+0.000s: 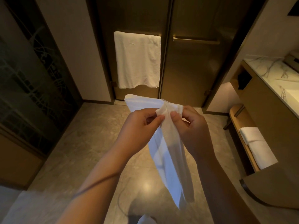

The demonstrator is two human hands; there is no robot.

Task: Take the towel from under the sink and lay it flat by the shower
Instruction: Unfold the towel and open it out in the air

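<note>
I hold a white towel (168,157) up in front of me, over the stone floor. It hangs down in loose folds from its top edge, with one part still folded and sticking out to the upper left. My left hand (139,125) pinches the top edge between thumb and fingers. My right hand (192,123) pinches the same edge right beside it, thumb in front. The two hands nearly touch. The towel's lower end dangles free near the bottom of the view.
Two brown glass doors (192,65) stand straight ahead; a white towel (137,60) hangs on the left door's bar. A sink counter (275,75) is at right, with a low shelf holding folded white towels (257,146). A dark patterned panel (32,75) is at left.
</note>
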